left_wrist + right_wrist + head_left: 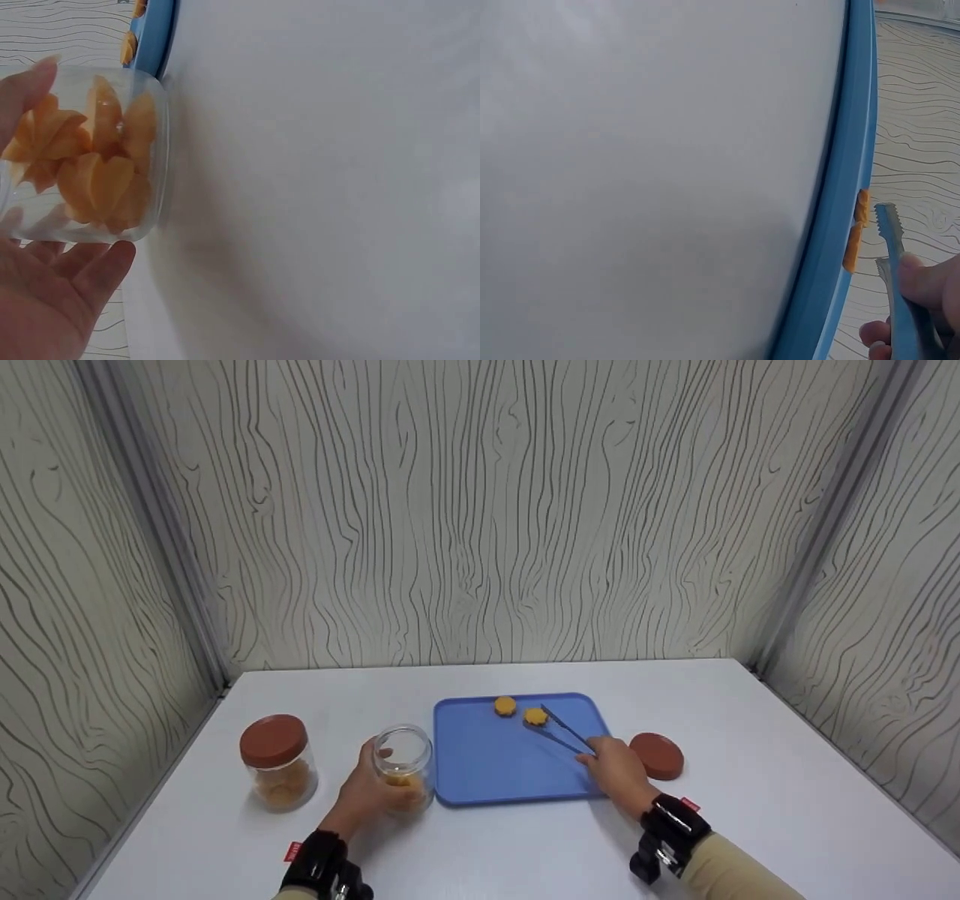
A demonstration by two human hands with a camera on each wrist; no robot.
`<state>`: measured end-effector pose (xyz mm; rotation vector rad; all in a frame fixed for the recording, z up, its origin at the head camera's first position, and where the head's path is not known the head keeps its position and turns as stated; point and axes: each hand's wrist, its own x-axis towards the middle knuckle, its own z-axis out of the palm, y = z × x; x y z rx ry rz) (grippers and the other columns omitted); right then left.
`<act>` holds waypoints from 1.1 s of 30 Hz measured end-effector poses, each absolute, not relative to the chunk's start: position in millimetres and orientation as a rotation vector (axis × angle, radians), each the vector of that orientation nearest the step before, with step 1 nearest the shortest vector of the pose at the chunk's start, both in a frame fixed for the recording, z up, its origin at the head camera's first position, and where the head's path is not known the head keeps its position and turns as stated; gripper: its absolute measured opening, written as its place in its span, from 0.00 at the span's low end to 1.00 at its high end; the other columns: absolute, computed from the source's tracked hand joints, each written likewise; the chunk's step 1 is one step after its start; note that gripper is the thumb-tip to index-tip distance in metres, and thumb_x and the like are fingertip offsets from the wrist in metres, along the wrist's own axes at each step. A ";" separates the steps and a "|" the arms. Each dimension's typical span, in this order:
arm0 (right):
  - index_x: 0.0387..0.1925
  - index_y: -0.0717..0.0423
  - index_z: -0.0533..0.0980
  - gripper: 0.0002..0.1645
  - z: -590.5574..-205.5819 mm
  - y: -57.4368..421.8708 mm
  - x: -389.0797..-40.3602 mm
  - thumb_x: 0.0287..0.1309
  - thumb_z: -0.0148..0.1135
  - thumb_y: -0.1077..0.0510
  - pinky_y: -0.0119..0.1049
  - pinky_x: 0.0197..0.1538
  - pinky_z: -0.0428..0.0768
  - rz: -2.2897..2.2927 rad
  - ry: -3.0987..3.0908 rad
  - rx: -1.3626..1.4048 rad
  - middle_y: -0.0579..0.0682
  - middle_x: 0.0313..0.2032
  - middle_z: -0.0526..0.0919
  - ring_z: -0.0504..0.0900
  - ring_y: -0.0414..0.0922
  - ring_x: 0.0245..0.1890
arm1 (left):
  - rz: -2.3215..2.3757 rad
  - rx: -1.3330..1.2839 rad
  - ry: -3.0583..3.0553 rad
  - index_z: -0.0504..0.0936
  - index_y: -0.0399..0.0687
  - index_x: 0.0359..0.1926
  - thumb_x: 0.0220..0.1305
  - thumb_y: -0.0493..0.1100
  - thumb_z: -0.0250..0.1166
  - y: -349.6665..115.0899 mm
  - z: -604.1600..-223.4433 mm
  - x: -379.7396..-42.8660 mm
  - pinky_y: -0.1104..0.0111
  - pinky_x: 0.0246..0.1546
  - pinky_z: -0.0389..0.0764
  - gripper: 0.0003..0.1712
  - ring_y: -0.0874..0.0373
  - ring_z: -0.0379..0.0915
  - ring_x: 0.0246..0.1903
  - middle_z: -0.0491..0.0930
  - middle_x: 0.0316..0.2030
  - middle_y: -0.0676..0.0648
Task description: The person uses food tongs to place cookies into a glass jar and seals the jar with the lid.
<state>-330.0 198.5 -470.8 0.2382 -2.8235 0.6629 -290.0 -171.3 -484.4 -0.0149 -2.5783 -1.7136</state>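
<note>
My left hand (pixel 365 793) grips a lidless clear jar (pixel 421 780) beside the tray's left edge. Several orange, flower-shaped pieces (pixel 101 187) lie inside it; whether the jar touches the table is hard to tell. In my right hand (pixel 619 774) is a pair of metal tongs (pixel 568 729), reaching over the blue tray (pixel 487 765). The spread tong tips stand on either side of one orange flower-shaped piece (pixel 535 717) near the tray's far side. A second such piece (pixel 505 706) lies just left of it. Contact between the tips and the piece is unclear.
A second clear jar (pixel 285 787) with a red-brown lid stands at the left, with orange pieces inside. A loose red-brown lid (pixel 658 756) lies right of the tray, close to my right hand. Wood-patterned panels (pixel 465 525) border the white table (pixel 510 855).
</note>
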 end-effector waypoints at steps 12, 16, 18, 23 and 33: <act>0.30 0.62 0.78 0.08 -472.6 194.3 -342.6 0.60 0.65 0.60 0.42 0.32 0.73 0.653 -2.900 0.177 0.51 0.26 0.77 0.71 0.47 0.27 | -1.690 -0.040 -2.571 0.52 0.36 0.69 0.39 0.39 0.81 -170.7 -484.7 -289.2 0.47 0.59 0.66 0.60 0.39 0.65 0.60 0.67 0.62 0.33; 0.29 0.62 0.78 0.08 -472.2 192.0 -345.1 0.61 0.64 0.61 0.43 0.32 0.74 0.633 -2.912 0.174 0.51 0.26 0.77 0.72 0.47 0.27 | -1.688 -0.024 -2.585 0.51 0.36 0.70 0.39 0.40 0.81 -171.0 -484.1 -289.7 0.46 0.60 0.65 0.62 0.38 0.64 0.61 0.67 0.63 0.33; 0.27 0.61 0.77 0.09 -472.5 191.5 -346.2 0.60 0.64 0.61 0.44 0.32 0.74 0.614 -2.897 0.195 0.51 0.24 0.76 0.72 0.47 0.26 | -1.692 -0.008 -2.593 0.51 0.37 0.70 0.39 0.40 0.81 -171.2 -484.1 -290.0 0.46 0.61 0.64 0.62 0.38 0.64 0.62 0.66 0.63 0.34; 0.22 0.61 0.75 0.12 -474.2 193.5 -348.2 0.58 0.65 0.62 0.46 0.30 0.75 0.562 -2.828 0.241 0.51 0.20 0.76 0.74 0.48 0.24 | -1.662 -0.009 -2.613 0.51 0.36 0.69 0.40 0.42 0.81 -170.8 -483.3 -288.7 0.47 0.60 0.65 0.61 0.38 0.64 0.61 0.67 0.63 0.33; 0.20 0.61 0.75 0.12 -472.6 199.9 -348.8 0.59 0.62 0.65 0.45 0.28 0.74 0.564 -2.779 0.257 0.52 0.19 0.75 0.72 0.48 0.22 | -1.644 -0.028 -2.622 0.51 0.35 0.69 0.41 0.41 0.80 -172.3 -482.5 -287.6 0.46 0.60 0.65 0.60 0.37 0.64 0.62 0.67 0.63 0.32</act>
